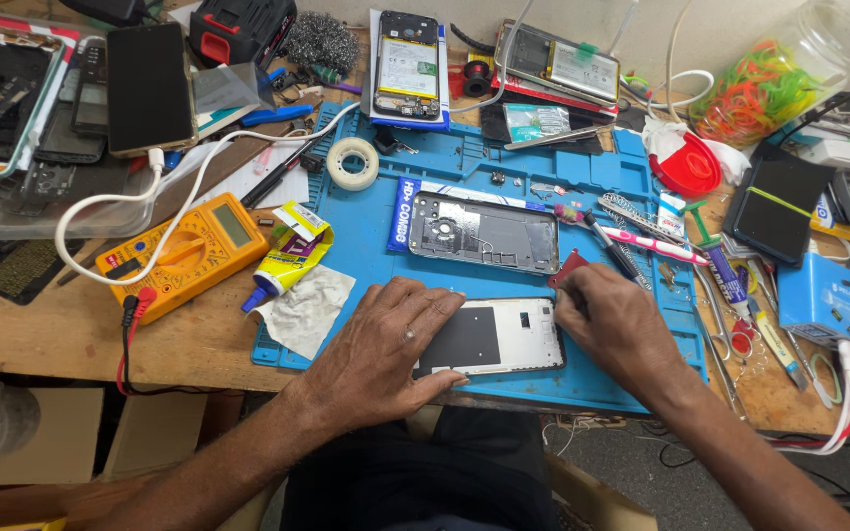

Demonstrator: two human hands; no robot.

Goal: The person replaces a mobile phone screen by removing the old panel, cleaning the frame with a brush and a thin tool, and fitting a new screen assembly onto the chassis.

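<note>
Here, a white phone frame (504, 336) with a dark panel lies flat at the near edge of the blue mat (632, 379). The left hand (378, 349) presses it down, fingers spread flat and gripping nothing; the right hand (614, 320) pinches a small red pick (567, 267) at its upper right corner. Just behind lies a grey phone shell (484, 232), with a yellow multimeter (187, 254) and a glue tube (287, 260) to the left.

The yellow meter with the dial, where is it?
In the head view, the yellow meter lies on the wooden bench, left of the blue mat, beside the glue tube, beyond the left hand.
</note>
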